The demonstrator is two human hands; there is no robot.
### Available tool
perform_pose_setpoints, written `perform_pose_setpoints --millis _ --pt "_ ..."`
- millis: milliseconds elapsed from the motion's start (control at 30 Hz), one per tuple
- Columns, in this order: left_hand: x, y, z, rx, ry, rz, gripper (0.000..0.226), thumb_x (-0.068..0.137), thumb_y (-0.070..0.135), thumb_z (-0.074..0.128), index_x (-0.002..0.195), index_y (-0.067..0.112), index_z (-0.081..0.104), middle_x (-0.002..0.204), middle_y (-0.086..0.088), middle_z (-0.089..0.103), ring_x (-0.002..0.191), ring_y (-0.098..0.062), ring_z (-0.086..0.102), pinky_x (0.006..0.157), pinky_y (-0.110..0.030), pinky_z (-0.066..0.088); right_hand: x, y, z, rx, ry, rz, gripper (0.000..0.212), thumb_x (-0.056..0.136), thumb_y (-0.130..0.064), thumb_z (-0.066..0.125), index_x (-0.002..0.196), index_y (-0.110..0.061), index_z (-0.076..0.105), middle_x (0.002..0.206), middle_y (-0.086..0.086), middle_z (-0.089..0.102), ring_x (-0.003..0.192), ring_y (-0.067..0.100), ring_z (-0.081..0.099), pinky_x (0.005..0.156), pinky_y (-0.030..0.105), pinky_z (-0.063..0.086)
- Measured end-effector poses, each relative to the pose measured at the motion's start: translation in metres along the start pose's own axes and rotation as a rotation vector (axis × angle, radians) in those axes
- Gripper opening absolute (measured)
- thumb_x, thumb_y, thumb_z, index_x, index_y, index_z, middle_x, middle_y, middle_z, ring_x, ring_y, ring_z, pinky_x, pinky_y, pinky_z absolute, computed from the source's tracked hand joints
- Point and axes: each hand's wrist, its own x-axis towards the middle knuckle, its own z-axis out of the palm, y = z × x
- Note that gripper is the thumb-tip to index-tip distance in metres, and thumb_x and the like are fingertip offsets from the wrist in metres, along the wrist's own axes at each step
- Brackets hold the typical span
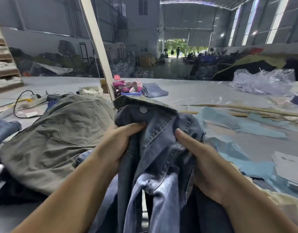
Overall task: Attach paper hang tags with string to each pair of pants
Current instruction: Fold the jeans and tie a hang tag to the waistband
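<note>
A pair of blue denim jeans (155, 125) is lifted in front of me, waistband up, its metal button (143, 109) showing. My left hand (118, 142) grips the waistband's left side with curled fingers. My right hand (200, 158) holds the right side, thumb on the fabric and fingers hidden behind it. Olive-grey pants (57, 135) lie spread on the table to the left, back pocket up. A stack of white paper hang tags (289, 167) sits at the right edge. No string shows in either hand.
Light blue paper sheets (237, 121) cover the table at the right. A slanted wooden post (97, 47) rises behind the jeans. A power strip with cables (35, 100), a blue tray with pink items (129, 87), folded jeans (155, 91) and crumpled clear plastic (262, 81) lie farther back.
</note>
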Motion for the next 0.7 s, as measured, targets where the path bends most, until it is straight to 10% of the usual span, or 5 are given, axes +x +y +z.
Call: perform_pose_setpoints --millis 200,333,433,600,700 --pt "0.010 0.000 0.020 0.269 0.337 0.157 0.007 0.077 0.009 0.076 0.083 0.005 0.077 0.080 -0.008 0.076 0.075 -0.021 0.074 0.065 -0.027 0.058 -0.032 0.009 0.000 -0.139 -0.294 0.117 0.045 0.072 -0.033 0.081 0.114 -0.018 0.073 0.118 0.014 0.070 0.112 0.031 0.066 0.103 0.046 0.048" --pt "0.003 0.011 0.031 0.054 0.070 -0.222 0.031 0.083 0.029 0.071 0.103 0.006 0.076 0.102 -0.018 0.074 0.089 -0.031 0.073 0.088 -0.046 0.057 -0.022 0.013 0.003 0.182 -0.269 -0.055 0.049 0.073 0.006 0.061 0.122 0.000 0.063 0.123 0.030 0.062 0.109 0.043 0.064 0.094 0.048 0.053" --pt "-0.011 0.016 0.019 0.420 -0.112 -0.316 0.060 0.076 0.055 0.067 0.116 0.010 0.071 0.110 -0.016 0.072 0.099 -0.032 0.070 0.096 -0.047 0.052 -0.011 0.017 0.003 0.356 -0.276 -0.218 0.062 0.074 0.013 0.052 0.133 -0.004 0.053 0.132 0.032 0.055 0.121 0.049 0.054 0.104 0.058 0.043" --pt "-0.058 0.015 0.005 1.183 0.113 0.372 0.061 0.066 0.087 0.046 0.109 0.043 0.054 0.102 0.022 0.061 0.097 0.002 0.058 0.082 -0.011 0.042 0.003 0.020 0.008 0.333 -0.316 -0.362 0.087 0.073 0.020 0.056 0.142 -0.030 0.040 0.136 0.027 0.054 0.123 0.047 0.053 0.103 0.058 0.043" --pt "-0.074 0.015 0.008 1.423 -0.068 0.275 0.060 0.059 0.090 0.041 0.105 0.053 0.045 0.098 0.036 0.058 0.087 0.013 0.056 0.068 -0.011 0.044 0.014 0.024 0.015 0.295 -0.197 -0.362 0.110 0.064 0.023 0.059 0.140 -0.052 0.030 0.126 0.015 0.065 0.114 0.037 0.064 0.089 0.046 0.055"
